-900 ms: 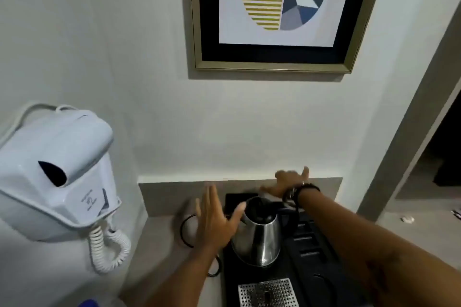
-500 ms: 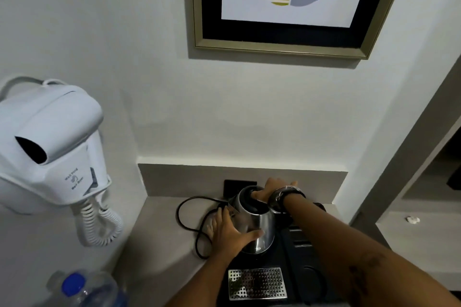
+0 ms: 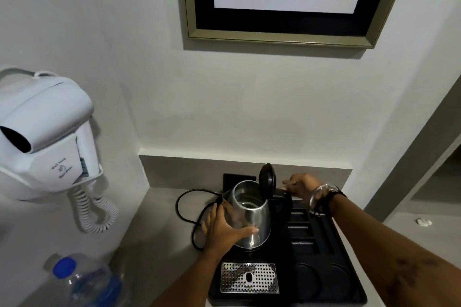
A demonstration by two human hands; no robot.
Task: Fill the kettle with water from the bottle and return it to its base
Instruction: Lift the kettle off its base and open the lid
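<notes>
A steel kettle (image 3: 253, 214) stands on a black tray (image 3: 321, 279) on the grey counter, its black lid (image 3: 267, 179) flipped upright so the inside shows. My left hand (image 3: 225, 228) wraps around the kettle's left side. My right hand (image 3: 300, 187) rests at the top of the black handle behind the lid, fingers bent. A clear water bottle (image 3: 84, 281) with a blue cap stands at the lower left, capped. The kettle's base is hidden under the kettle.
A black power cord (image 3: 185, 209) loops on the counter left of the kettle. A perforated metal drip grate (image 3: 249, 278) lies in the tray's front. A white wall hair dryer (image 3: 42, 137) with a coiled cord hangs at left. A framed picture (image 3: 287, 0) hangs above.
The kettle's lid has swung from closed to upright. My right hand moved from on top of the lid back to the handle. My left hand stays on the kettle's side.
</notes>
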